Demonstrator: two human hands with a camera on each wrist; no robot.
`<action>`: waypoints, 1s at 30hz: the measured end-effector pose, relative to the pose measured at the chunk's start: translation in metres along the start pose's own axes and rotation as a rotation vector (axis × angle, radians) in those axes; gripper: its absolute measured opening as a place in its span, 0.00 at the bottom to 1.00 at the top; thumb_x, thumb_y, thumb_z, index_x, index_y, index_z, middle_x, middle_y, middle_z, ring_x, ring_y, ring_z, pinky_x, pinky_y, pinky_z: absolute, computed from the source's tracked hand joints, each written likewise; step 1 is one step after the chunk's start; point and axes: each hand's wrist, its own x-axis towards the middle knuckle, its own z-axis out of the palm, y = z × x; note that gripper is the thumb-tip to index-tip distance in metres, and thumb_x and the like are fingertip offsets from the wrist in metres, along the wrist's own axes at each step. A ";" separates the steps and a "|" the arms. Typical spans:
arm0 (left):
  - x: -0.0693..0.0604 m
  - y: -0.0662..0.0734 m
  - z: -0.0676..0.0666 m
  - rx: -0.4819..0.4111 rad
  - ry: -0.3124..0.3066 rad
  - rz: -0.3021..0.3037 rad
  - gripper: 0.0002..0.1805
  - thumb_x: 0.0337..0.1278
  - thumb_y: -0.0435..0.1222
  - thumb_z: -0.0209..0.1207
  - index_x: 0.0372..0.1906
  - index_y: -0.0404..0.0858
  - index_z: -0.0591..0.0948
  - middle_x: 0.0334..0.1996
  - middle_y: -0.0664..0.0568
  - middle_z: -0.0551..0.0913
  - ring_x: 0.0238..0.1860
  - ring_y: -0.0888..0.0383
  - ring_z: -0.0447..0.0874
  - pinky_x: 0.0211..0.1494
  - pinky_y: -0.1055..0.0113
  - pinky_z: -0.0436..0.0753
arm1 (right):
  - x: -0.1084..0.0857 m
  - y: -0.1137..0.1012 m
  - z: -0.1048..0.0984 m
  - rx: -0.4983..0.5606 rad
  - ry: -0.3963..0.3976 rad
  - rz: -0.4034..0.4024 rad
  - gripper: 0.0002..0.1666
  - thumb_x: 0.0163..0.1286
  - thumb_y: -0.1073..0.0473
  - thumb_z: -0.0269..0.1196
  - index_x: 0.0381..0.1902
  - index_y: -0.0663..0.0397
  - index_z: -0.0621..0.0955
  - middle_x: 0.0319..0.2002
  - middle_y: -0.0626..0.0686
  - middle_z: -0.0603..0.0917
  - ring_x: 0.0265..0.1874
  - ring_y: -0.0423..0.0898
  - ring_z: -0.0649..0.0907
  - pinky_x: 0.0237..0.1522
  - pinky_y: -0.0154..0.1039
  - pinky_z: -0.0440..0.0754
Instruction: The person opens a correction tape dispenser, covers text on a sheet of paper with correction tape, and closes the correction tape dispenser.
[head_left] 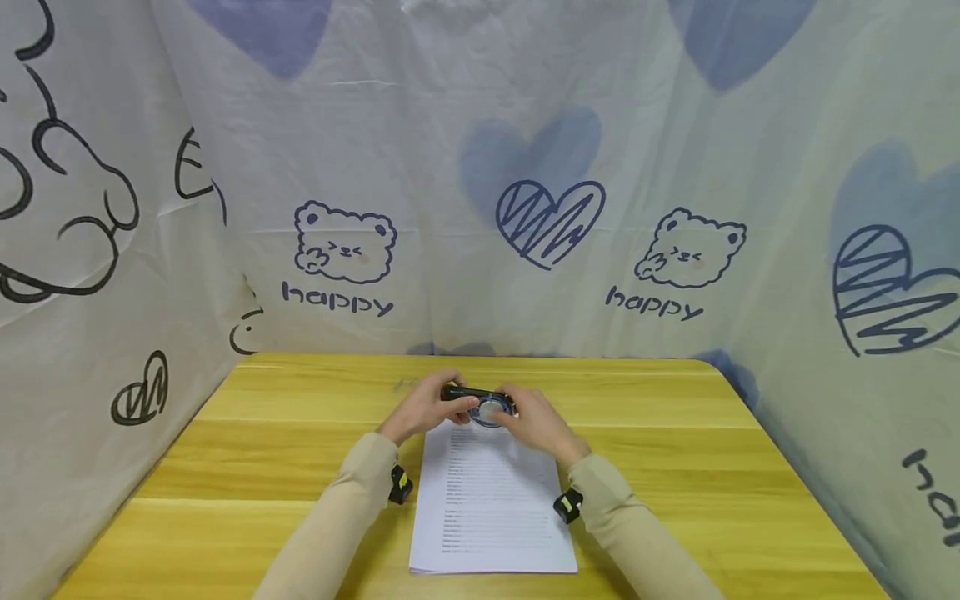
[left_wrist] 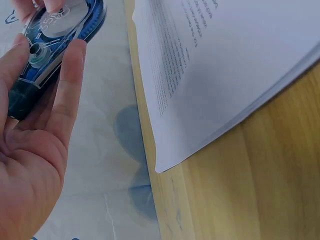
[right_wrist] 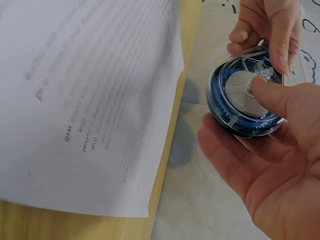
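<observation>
A correction tape (head_left: 491,411) with a clear casing, blue inner gears and a pale round spool is held above the far end of the paper stack. My left hand (head_left: 422,411) grips its narrower dark end between thumb and fingers, as the left wrist view also shows on the casing (left_wrist: 40,75). The right hand (head_left: 542,423) pinches the wide round end; in the right wrist view its thumb lies on the spool side (right_wrist: 240,95), with fingers beneath. Below both hands lies a stack of printed paper (head_left: 498,508).
The paper rests on a yellow wood-grain table (head_left: 285,467). A pale curtain (head_left: 450,275) with hearts and bear drawings hangs behind the table's far edge and along both sides. Small black wrist devices (head_left: 401,485) sit at both sleeves.
</observation>
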 end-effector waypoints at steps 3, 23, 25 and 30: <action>0.000 -0.001 0.000 0.046 0.017 0.024 0.12 0.62 0.41 0.64 0.45 0.37 0.81 0.33 0.47 0.86 0.36 0.40 0.87 0.43 0.49 0.87 | 0.001 0.003 -0.001 0.014 -0.011 -0.010 0.14 0.71 0.53 0.62 0.49 0.54 0.79 0.36 0.49 0.84 0.29 0.40 0.77 0.31 0.34 0.76; -0.009 0.004 0.003 -0.003 0.019 0.051 0.14 0.65 0.32 0.60 0.53 0.33 0.82 0.40 0.43 0.87 0.43 0.39 0.86 0.50 0.45 0.84 | 0.003 0.000 -0.003 0.177 -0.065 0.077 0.16 0.69 0.51 0.64 0.51 0.48 0.76 0.38 0.53 0.83 0.24 0.44 0.82 0.24 0.36 0.82; -0.010 0.005 0.003 0.013 0.020 0.058 0.14 0.64 0.33 0.61 0.53 0.34 0.83 0.39 0.44 0.87 0.43 0.38 0.85 0.50 0.43 0.83 | 0.003 0.001 -0.004 0.182 -0.062 0.080 0.18 0.69 0.49 0.65 0.53 0.47 0.77 0.38 0.52 0.83 0.24 0.44 0.82 0.24 0.36 0.82; -0.013 0.006 0.003 0.012 0.041 0.072 0.15 0.63 0.37 0.63 0.52 0.37 0.84 0.38 0.47 0.88 0.43 0.37 0.85 0.49 0.41 0.83 | 0.005 0.002 -0.007 0.178 -0.028 0.037 0.22 0.66 0.47 0.67 0.55 0.44 0.79 0.42 0.49 0.84 0.30 0.46 0.83 0.27 0.35 0.83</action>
